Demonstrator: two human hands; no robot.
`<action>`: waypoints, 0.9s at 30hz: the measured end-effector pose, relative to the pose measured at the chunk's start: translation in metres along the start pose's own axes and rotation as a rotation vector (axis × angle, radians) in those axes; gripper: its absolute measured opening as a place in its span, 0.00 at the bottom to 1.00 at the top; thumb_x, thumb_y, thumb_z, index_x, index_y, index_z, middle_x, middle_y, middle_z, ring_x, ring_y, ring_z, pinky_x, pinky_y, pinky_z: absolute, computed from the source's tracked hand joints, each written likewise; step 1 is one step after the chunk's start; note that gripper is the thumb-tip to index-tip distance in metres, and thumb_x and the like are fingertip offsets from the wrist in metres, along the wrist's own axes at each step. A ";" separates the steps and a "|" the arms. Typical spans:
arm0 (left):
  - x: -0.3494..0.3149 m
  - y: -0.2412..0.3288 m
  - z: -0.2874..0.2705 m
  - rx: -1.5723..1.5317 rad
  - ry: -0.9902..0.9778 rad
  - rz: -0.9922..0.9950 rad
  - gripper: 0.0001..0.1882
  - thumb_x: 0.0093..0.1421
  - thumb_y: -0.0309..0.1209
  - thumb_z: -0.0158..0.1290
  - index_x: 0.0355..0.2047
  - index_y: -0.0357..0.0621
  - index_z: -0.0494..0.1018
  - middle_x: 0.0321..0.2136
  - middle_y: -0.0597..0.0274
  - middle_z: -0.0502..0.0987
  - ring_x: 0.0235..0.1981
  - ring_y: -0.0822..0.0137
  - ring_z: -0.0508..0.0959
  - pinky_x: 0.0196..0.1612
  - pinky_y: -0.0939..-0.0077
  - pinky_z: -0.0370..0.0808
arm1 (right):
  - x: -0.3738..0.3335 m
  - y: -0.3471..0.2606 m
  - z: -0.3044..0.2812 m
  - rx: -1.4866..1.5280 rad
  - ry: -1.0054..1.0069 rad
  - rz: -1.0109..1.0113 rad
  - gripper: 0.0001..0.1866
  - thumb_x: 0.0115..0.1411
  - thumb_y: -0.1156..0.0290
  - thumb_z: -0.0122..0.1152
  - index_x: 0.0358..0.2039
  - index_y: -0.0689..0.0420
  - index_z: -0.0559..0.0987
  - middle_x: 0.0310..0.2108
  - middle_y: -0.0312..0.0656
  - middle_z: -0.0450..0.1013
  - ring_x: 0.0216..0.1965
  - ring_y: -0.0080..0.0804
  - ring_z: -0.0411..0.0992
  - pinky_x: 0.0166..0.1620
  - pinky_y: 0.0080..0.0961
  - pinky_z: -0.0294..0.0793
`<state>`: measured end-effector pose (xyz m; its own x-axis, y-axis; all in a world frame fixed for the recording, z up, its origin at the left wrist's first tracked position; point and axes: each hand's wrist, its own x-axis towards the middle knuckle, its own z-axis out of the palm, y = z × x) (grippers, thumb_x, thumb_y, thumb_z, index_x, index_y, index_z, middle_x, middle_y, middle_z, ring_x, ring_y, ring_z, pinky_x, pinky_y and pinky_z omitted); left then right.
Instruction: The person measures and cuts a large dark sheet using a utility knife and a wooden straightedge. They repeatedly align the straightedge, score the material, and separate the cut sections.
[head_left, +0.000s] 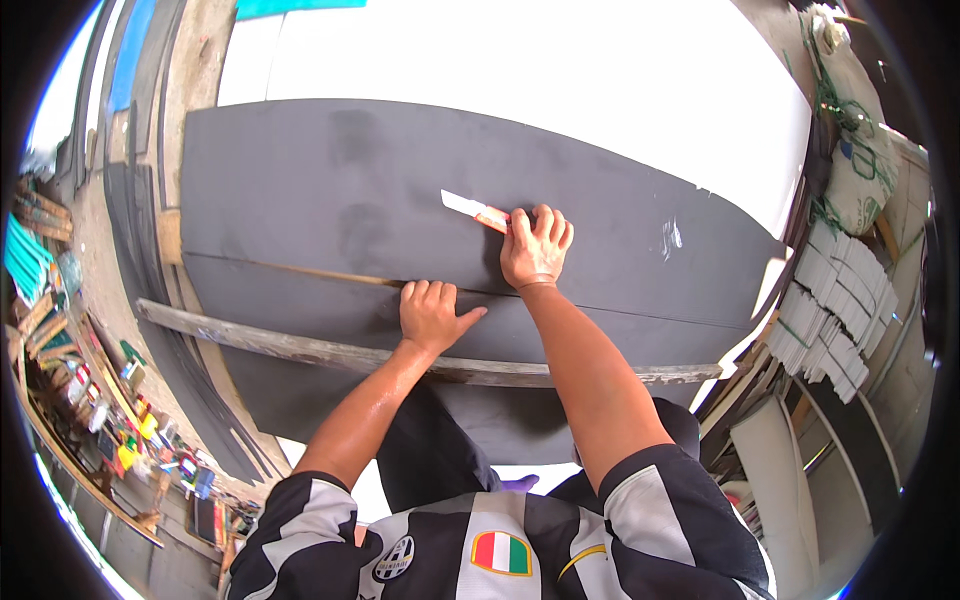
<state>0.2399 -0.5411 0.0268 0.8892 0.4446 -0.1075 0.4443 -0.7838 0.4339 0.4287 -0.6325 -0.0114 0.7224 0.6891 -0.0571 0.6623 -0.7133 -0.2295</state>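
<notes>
My right hand (537, 245) is closed round a utility knife (484, 213) with a red handle. Its long pale blade sticks out to the left, above a dark grey sheet (290, 170). A long slit crosses the sheet from left to right, gaping a little left of my left hand and showing light brown beneath. Over this slit lies my left hand (428, 315), fingers together on the grey surface and thumb stretched out to the right. Nearer my body, a weathered wooden batten (270, 345) lies across the sheet, below my left wrist and under my right forearm.
A white sheet (520, 60) lies beyond the grey one. Dark strips (145, 270) run along the left side. Farther left are scattered tools and bottles (140, 430). On the right are stacked pale strips (830, 310) and a tied white sack (860, 170).
</notes>
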 end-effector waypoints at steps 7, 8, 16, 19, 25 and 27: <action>0.002 0.005 0.009 0.040 0.007 -0.073 0.32 0.41 0.62 0.73 0.22 0.45 0.76 0.23 0.59 0.79 0.31 0.56 0.77 0.45 0.60 0.70 | 0.001 -0.001 0.000 0.026 0.076 -0.025 0.08 0.61 0.65 0.63 0.41 0.47 0.78 0.46 0.44 0.68 0.55 0.48 0.64 0.59 0.50 0.61; 0.005 0.007 0.005 0.042 -0.043 -0.113 0.33 0.42 0.62 0.72 0.24 0.43 0.78 0.26 0.58 0.82 0.34 0.55 0.78 0.48 0.59 0.70 | 0.003 -0.002 -0.003 0.041 0.082 -0.026 0.07 0.62 0.65 0.62 0.41 0.47 0.77 0.46 0.45 0.68 0.54 0.48 0.64 0.59 0.50 0.61; 0.017 0.025 -0.013 0.189 -0.134 -0.214 0.37 0.44 0.65 0.71 0.34 0.39 0.83 0.32 0.52 0.85 0.42 0.50 0.83 0.55 0.56 0.75 | 0.018 0.028 -0.059 0.191 -0.145 -0.106 0.12 0.75 0.60 0.49 0.46 0.53 0.75 0.48 0.47 0.74 0.55 0.48 0.72 0.53 0.48 0.71; 0.030 0.033 -0.038 0.210 -0.367 -0.383 0.37 0.45 0.65 0.71 0.34 0.39 0.84 0.33 0.50 0.86 0.42 0.50 0.85 0.50 0.56 0.79 | -0.007 0.050 -0.146 0.282 -0.336 -0.192 0.15 0.76 0.59 0.48 0.46 0.58 0.74 0.44 0.55 0.79 0.49 0.56 0.77 0.47 0.54 0.74; 0.011 0.054 -0.040 0.238 -0.267 -0.408 0.43 0.52 0.73 0.59 0.43 0.42 0.86 0.38 0.51 0.87 0.47 0.54 0.83 0.58 0.61 0.71 | -0.085 0.119 -0.233 0.224 -0.332 -0.243 0.17 0.75 0.57 0.50 0.48 0.59 0.74 0.36 0.58 0.80 0.40 0.61 0.79 0.44 0.55 0.76; -0.001 0.064 -0.038 0.243 -0.184 -0.334 0.44 0.55 0.72 0.58 0.50 0.43 0.84 0.46 0.54 0.86 0.55 0.55 0.78 0.65 0.60 0.64 | -0.106 0.133 -0.238 0.162 -0.333 -0.227 0.17 0.74 0.56 0.51 0.47 0.58 0.75 0.36 0.57 0.81 0.40 0.60 0.79 0.43 0.55 0.77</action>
<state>0.2634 -0.5748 0.0882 0.6878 0.6231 -0.3725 0.7032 -0.6993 0.1287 0.4870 -0.8309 0.1950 0.4409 0.8487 -0.2922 0.7377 -0.5281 -0.4207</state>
